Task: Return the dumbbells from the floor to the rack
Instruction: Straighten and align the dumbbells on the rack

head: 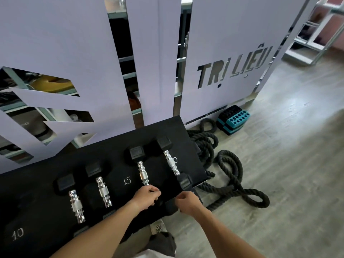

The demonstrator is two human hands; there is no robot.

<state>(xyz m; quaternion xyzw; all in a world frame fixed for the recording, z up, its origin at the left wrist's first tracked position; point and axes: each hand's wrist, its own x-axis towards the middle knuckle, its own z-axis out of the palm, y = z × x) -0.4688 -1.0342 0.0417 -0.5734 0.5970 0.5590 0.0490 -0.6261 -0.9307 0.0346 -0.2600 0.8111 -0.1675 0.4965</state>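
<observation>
A black rack [111, 151] with chalked numbers 10 and 15 carries several hex dumbbells with chrome handles. Two lie at the left, one dumbbell [76, 205] nearest me and a second dumbbell [103, 191] beside it. A third dumbbell [143, 173] lies right of the 15, and the far-right dumbbell [171, 162] sits near the rack's right end. My left hand [147, 197] is closed over the near end of the third dumbbell's handle. My right hand [186, 202] is curled against that dumbbell's near head at the rack's front edge; the head is mostly hidden.
A thick black battle rope [229, 175] lies coiled on the wood-look floor right of the rack. A teal and black step block [236, 119] stands by the pale cut-out panel wall [223, 53]. My shoe [158, 227] is under the rack's front edge.
</observation>
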